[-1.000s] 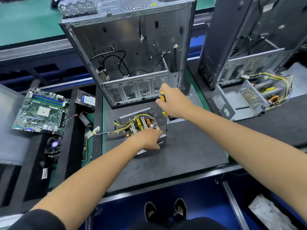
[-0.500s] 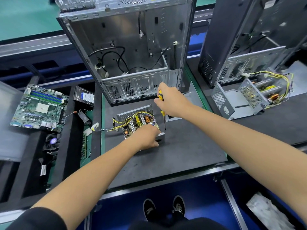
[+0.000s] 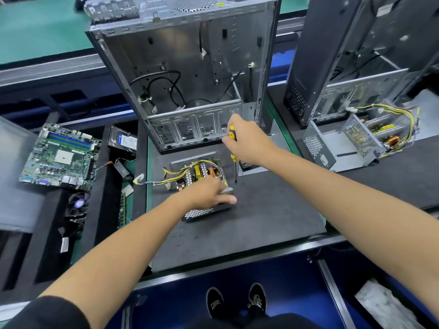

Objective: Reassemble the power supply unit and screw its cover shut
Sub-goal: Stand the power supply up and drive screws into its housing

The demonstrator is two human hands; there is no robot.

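On grey foam mat (image 3: 249, 224), front of empty case: open metal power supply unit (image 3: 197, 176), cover not fitted, yellow wires exposed.
Left hand (image 3: 209, 193) grips its near corner, presumably steadying it; right hand (image 3: 247, 143) clamps yellow-black screwdriver (image 3: 234, 153) upright, tip poised beside unit.

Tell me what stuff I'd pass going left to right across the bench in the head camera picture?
Green motherboard → silver hard drive → open power supply with yellow wires → yellow-handled screwdriver → second opened grey power supply box.
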